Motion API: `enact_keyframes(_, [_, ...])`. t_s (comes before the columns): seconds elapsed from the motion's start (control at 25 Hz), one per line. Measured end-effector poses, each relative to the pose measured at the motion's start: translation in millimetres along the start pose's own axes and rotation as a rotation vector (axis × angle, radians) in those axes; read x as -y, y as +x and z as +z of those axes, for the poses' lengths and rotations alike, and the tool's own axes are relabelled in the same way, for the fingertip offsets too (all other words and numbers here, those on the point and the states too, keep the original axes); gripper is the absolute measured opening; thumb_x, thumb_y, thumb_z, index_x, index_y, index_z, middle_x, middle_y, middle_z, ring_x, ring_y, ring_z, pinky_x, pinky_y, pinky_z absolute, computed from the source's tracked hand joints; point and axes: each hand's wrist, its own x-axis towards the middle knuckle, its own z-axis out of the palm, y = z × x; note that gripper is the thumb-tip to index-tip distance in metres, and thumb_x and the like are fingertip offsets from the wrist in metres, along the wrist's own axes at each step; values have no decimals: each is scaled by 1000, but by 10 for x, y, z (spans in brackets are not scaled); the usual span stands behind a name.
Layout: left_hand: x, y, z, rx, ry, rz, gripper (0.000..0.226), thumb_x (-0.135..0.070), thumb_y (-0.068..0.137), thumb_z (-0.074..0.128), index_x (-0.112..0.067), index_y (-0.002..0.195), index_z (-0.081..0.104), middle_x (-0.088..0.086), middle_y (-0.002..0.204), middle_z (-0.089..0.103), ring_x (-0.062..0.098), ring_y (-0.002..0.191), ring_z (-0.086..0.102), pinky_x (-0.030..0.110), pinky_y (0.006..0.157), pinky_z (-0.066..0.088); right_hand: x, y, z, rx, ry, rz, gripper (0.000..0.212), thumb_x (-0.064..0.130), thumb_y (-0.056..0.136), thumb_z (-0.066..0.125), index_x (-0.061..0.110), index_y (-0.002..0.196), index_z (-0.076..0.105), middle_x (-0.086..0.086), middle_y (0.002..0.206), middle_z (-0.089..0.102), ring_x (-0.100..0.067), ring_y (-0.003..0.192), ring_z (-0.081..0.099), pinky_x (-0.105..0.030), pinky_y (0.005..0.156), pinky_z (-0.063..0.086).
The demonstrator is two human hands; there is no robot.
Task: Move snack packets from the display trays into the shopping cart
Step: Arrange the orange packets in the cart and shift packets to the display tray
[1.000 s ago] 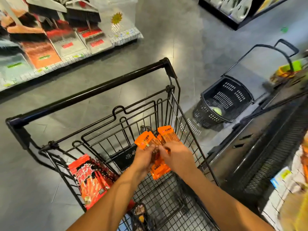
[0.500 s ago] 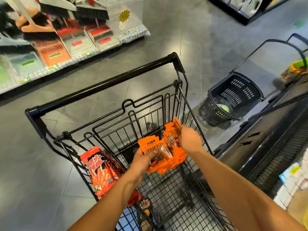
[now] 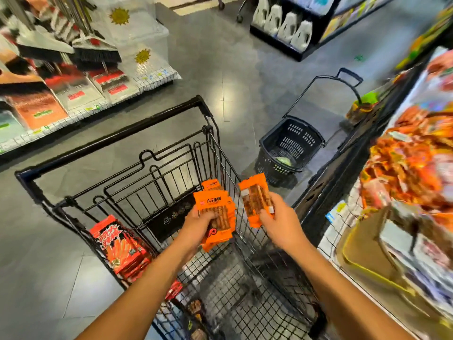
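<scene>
My left hand (image 3: 199, 223) grips a fanned stack of orange snack packets (image 3: 217, 212) over the black wire shopping cart (image 3: 157, 182). To its right, above the cart's right rim, my right hand (image 3: 279, 222) holds an orange packet (image 3: 256, 198), possibly two, apart from the stack. Red snack packets (image 3: 120, 246) stand against the cart's left wall, and more packets lie at its near end. The display trays (image 3: 411, 173) of orange and red packets are at the right, blurred.
A black plastic hand basket (image 3: 289, 148) with a long handle stands on the floor beyond the cart's right side. Shelves with brooms and dustpans (image 3: 73, 69) line the left. A dark shelf of white bottles (image 3: 284, 25) stands at the back. Grey tiled floor lies between.
My hands have parted: the right hand has drawn an orange packet off the stack to the right, while the left keeps the rest. The view has swung right and up, showing the trays.
</scene>
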Motion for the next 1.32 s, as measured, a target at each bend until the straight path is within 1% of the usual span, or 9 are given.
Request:
enact_keyframes(0.2, [-35,-690,822,89,98,139,7,-15,87,63,-18,93,66,4,86,70,21,75,62,29,72,49,-297,-901,-809,-136,118,0,39,10,92,59,32,124,59,12,90,69,1,74,63,-30,74,49])
enact_keyframes(0.32, [59,-1227,1338,144,94,191,10,-12,86,59,-18,84,68,0,75,72,16,69,65,41,74,55,-470,-1516,-1285,-171,166,-60,37,7,95,56,38,116,53,19,92,66,12,67,61,-14,66,44])
enact_keyframes(0.4, [140,-1632,1703,221,111,215,27,-3,96,49,-20,82,65,-6,65,67,13,64,61,37,69,52,-624,-1969,-1614,-186,163,-102,38,12,96,55,45,114,50,19,98,67,5,69,64,-18,67,48])
enact_keyframes(0.48, [195,-1976,2073,327,139,246,30,1,99,42,-20,92,63,-8,69,69,9,65,64,34,70,52,-810,-2382,-1914,-211,151,-118,38,16,95,55,42,123,54,13,106,69,-12,79,68,-35,79,55])
enact_keyframes(0.6, [217,-2375,2692,447,141,279,30,0,101,41,-21,99,62,-7,76,71,15,72,65,34,70,53,-1125,-2941,-2477,-284,113,-65,44,19,98,56,34,139,48,9,110,68,-22,77,65,-37,76,51])
enact_keyframes(0.84, [301,-2777,3875,690,295,379,20,-10,97,65,-19,114,67,8,102,74,23,87,68,37,78,58,-2053,-3787,-3604,-469,18,84,36,8,96,56,35,120,50,5,90,70,4,70,66,-17,63,48])
enact_keyframes(0.96, [377,-2881,4413,688,434,445,19,-6,95,70,-19,109,67,6,99,76,22,87,69,37,81,56,-2825,-3878,-3916,-343,-357,254,40,25,91,54,24,131,54,-13,106,72,-30,93,67,-36,72,47])
enact_keyframes(1.12, [590,-2922,4960,654,506,456,21,-7,87,77,-15,104,67,12,98,73,23,86,66,34,81,55,-3580,-3830,-3865,-85,-609,343,27,22,97,53,18,123,58,-17,118,67,-32,107,63,-35,79,47])
enact_keyframes(1.32, [832,-2757,5325,641,658,496,28,-4,88,76,-8,113,64,13,107,74,21,91,68,34,83,57,-4149,-3647,-3680,69,-688,354,39,10,97,47,22,133,57,-7,132,63,-31,117,61,-37,93,50])
